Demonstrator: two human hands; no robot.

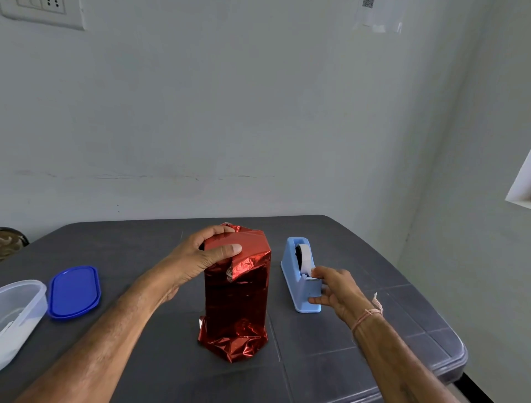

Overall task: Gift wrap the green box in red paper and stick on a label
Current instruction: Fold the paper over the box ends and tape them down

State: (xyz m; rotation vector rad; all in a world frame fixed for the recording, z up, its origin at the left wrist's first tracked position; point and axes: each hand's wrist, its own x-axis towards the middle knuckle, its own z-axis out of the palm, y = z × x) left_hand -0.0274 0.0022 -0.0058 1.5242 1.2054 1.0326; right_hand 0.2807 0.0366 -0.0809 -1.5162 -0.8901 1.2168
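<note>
Box wrapped in red paper (237, 290) stands upright at frame center on dark table (373, 330), bottom foil crumpled. Left hand (201, 256) grips its top, thumb pressing a folded flap. Right hand (334, 290) pinches the tape end at blue tape dispenser (300, 276), just right of box. Blue lid (74, 292) and clear container (20, 310) at lower left.

I can read no words, brand names or numbers anywhere in my view. The only sign is a QR code (367, 3) at the top of a sheet of paper (380, 18) stuck on the wall (258, 100). The frame's upper edge cuts it off, and it is too small to make out.
</note>
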